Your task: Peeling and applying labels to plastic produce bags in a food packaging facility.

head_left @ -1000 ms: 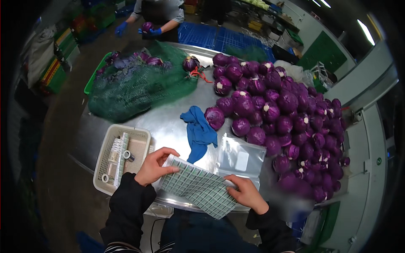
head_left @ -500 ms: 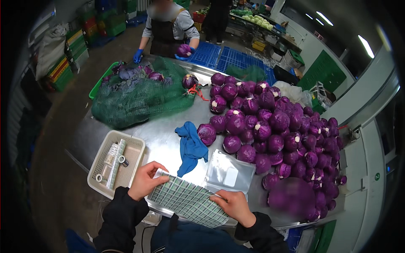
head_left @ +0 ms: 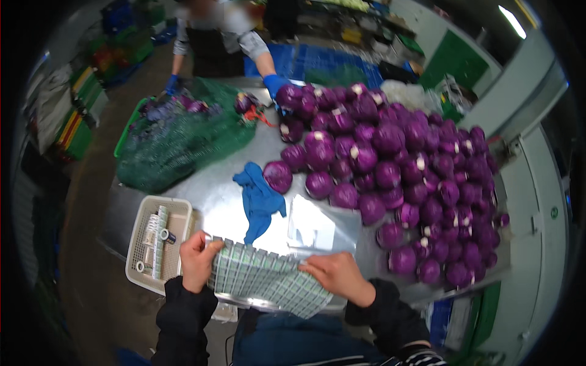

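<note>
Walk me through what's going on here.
The person's left hand and right hand hold a green-and-white gridded sheet between them at the near edge of a metal table. Beyond it lie a blue cloth and clear plastic. To the right is a big heap of purple cabbages; across the table, a co-worker's blue-gloved hand is at the heap's far end.

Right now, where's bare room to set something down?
Best: steel tabletop between green mesh bag, beige basket and blue cloth. Narrower gap: mesh bag to cabbage pile. Crowded: right side, under that pile; near edge, by left hand, right hand, checked sheet.
</note>
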A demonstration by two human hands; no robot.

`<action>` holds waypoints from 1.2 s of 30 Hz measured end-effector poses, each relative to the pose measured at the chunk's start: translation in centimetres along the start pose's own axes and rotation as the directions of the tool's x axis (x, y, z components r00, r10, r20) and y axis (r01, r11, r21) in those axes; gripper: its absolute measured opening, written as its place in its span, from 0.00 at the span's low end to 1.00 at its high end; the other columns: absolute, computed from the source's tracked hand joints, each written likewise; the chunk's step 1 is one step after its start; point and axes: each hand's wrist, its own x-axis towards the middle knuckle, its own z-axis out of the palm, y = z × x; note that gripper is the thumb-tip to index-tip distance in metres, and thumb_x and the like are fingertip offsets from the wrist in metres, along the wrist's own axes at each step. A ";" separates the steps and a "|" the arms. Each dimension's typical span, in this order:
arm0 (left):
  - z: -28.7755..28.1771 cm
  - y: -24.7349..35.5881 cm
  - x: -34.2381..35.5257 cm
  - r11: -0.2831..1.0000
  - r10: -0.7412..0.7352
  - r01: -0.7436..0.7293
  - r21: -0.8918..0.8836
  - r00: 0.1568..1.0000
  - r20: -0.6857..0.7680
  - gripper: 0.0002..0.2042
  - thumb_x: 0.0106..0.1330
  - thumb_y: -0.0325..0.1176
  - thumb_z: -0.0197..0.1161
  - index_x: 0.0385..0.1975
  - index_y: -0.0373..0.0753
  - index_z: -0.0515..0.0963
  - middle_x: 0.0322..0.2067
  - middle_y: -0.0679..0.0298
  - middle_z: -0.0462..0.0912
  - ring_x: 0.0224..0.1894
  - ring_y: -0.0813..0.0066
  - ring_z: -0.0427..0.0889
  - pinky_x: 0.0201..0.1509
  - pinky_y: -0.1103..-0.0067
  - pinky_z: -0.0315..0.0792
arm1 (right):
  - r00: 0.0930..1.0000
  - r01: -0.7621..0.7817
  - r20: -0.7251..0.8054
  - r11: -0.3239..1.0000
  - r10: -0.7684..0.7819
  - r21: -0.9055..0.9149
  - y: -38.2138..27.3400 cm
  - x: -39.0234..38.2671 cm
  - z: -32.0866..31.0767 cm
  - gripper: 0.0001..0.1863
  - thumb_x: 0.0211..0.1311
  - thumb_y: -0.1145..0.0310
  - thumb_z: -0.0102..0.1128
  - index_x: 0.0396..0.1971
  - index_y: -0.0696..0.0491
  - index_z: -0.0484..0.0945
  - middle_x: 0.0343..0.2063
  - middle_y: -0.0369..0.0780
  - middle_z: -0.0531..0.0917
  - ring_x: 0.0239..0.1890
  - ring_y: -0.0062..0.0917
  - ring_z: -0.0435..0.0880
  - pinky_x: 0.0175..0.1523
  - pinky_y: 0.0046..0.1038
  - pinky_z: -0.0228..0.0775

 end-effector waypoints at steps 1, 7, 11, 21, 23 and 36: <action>-0.2 -0.2 0.3 0.998 -0.014 0.018 -0.066 0.999 0.048 0.05 0.64 0.26 0.66 0.30 0.33 0.76 0.26 0.71 0.79 0.29 0.88 0.73 0.33 0.85 0.66 | 1.000 0.012 0.009 1.000 -0.012 -0.015 -0.1 0.1 0.1 0.09 0.62 0.63 0.67 0.28 0.54 0.84 0.20 0.43 0.81 0.21 0.40 0.81 0.26 0.34 0.70; 1.1 0.5 1.9 0.898 -0.024 0.177 -0.403 0.934 0.356 0.08 0.64 0.26 0.65 0.40 0.34 0.76 0.35 0.66 0.82 0.38 0.84 0.79 0.44 0.83 0.73 | 0.987 -0.161 -0.011 0.985 0.162 0.065 -0.3 -1.8 1.1 0.09 0.62 0.64 0.67 0.31 0.54 0.85 0.21 0.44 0.82 0.22 0.39 0.82 0.27 0.33 0.71; 0.2 -1.4 2.2 0.989 -0.009 0.070 -0.127 0.905 0.426 0.09 0.61 0.25 0.69 0.39 0.33 0.78 0.34 0.66 0.84 0.37 0.83 0.80 0.43 0.83 0.74 | 0.983 -0.183 0.006 0.981 0.183 0.067 -1.0 -2.6 1.9 0.11 0.63 0.62 0.66 0.28 0.53 0.82 0.20 0.44 0.81 0.25 0.42 0.82 0.29 0.38 0.71; 0.6 1.3 1.2 0.975 0.148 -0.209 0.074 0.864 0.481 0.09 0.61 0.29 0.71 0.35 0.32 0.81 0.26 0.65 0.85 0.30 0.85 0.80 0.35 0.83 0.72 | 0.983 0.118 -0.113 0.974 -0.142 -0.195 -3.2 0.0 2.8 0.23 0.56 0.57 0.71 0.46 0.55 0.77 0.38 0.42 0.82 0.39 0.38 0.81 0.44 0.36 0.72; 0.6 1.8 1.1 0.990 0.096 -0.136 0.043 0.857 0.507 0.09 0.61 0.30 0.72 0.35 0.32 0.82 0.25 0.64 0.85 0.30 0.84 0.81 0.34 0.82 0.73 | 0.981 0.150 -0.091 0.964 -0.174 -0.220 -3.2 1.0 3.4 0.18 0.58 0.59 0.70 0.42 0.54 0.77 0.33 0.41 0.82 0.35 0.37 0.82 0.41 0.36 0.73; -0.5 0.6 1.5 0.998 0.021 -0.049 0.035 0.832 0.554 0.11 0.61 0.33 0.72 0.35 0.33 0.81 0.25 0.67 0.84 0.31 0.87 0.78 0.36 0.82 0.72 | 0.970 0.192 -0.122 0.972 -0.208 -0.134 -2.4 1.9 6.7 0.13 0.61 0.61 0.68 0.37 0.52 0.75 0.17 0.38 0.77 0.19 0.34 0.80 0.26 0.34 0.70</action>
